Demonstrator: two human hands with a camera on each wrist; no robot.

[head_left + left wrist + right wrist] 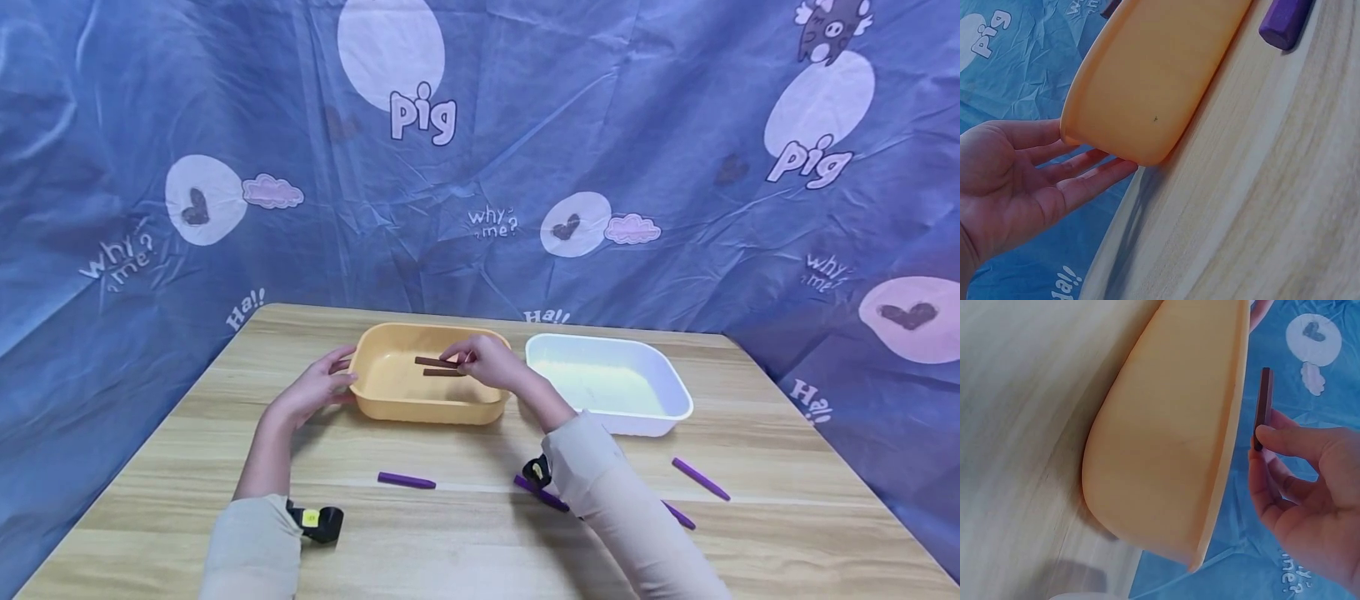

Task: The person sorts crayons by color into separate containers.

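Observation:
My right hand is over the right half of an orange basin. Between thumb and fingertips it pinches a dark brown crayon, which stands above the basin's rim in the right wrist view. A second brown crayon shows just below the held one in the head view, inside the basin's outline. At the basin's left end, my left hand touches the outer wall with nearly straight fingers, the upper digit reaching the rim.
A white basin stands close to the right of the orange one. Several purple crayons lie on the wooden table nearer me: one at left, one under my right wrist, others farther right. A blue printed cloth hangs behind.

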